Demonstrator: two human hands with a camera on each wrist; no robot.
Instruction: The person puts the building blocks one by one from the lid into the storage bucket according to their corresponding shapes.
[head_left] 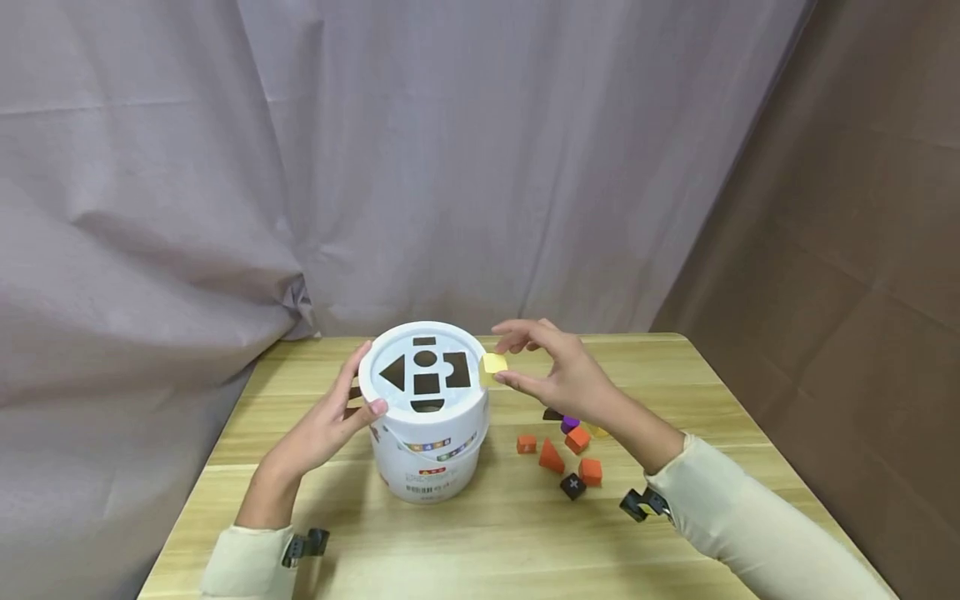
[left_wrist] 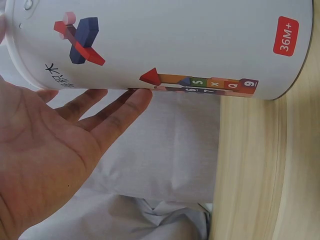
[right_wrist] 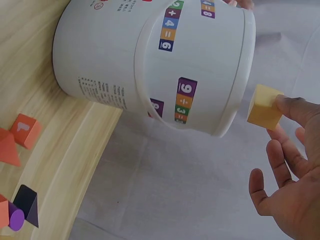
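A white bucket (head_left: 427, 458) stands upright on the table, its lid (head_left: 382, 342) cut with a triangle, a circle, a square and other shaped holes. My left hand (head_left: 322, 429) rests on the bucket's left side, thumb over the lid's rim and fingers spread along the wall. In the left wrist view those fingers (left_wrist: 120, 117) lie nearly straight against the printed side. Thumb and fingertips of my right hand (head_left: 558, 367) pinch a yellow cube (right_wrist: 265, 106) beside the right edge of the lid, at about lid height. The other right fingers are loosely bent.
Right of the bucket several blocks lie on the wooden table (head_left: 465, 550): an orange triangular block (head_left: 551, 457), orange cubes (head_left: 590, 472), a black block (head_left: 573, 486) and a purple cylinder (head_left: 569, 424). A grey curtain (head_left: 450, 167) hangs behind the table.
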